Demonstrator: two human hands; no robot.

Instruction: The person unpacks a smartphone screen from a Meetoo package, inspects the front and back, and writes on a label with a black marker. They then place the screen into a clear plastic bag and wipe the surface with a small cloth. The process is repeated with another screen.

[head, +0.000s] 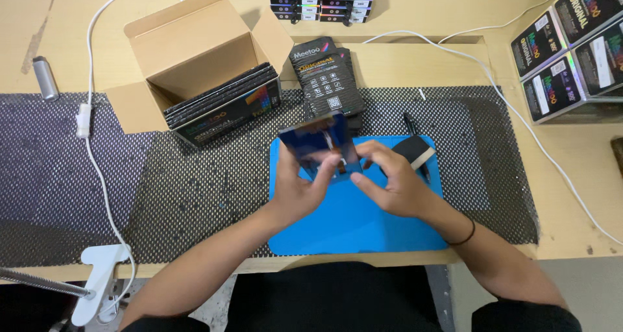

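Open brown cardboard box (195,59) of flat black packs sits upper left; both hands, left hand (300,188) and right hand (389,184), pinch a glossy dark-blue flat panel (318,144) mid-frame over the blue rubber mat (350,228).

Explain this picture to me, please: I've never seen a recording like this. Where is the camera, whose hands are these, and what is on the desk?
There is one picture, taken by a camera worn on a person's head, looking down at their own bare hands over a wooden desk. The left hand and right hand together hold a thin, glossy dark-blue panel, tilted up above a blue mat. That mat lies on a black mesh liner. Behind it, an open cardboard box holds flat dark packs standing on edge, and a short stack of the same packs lies beside it. More boxes sit at the far right. A white cable runs down the left side to a white clamp.
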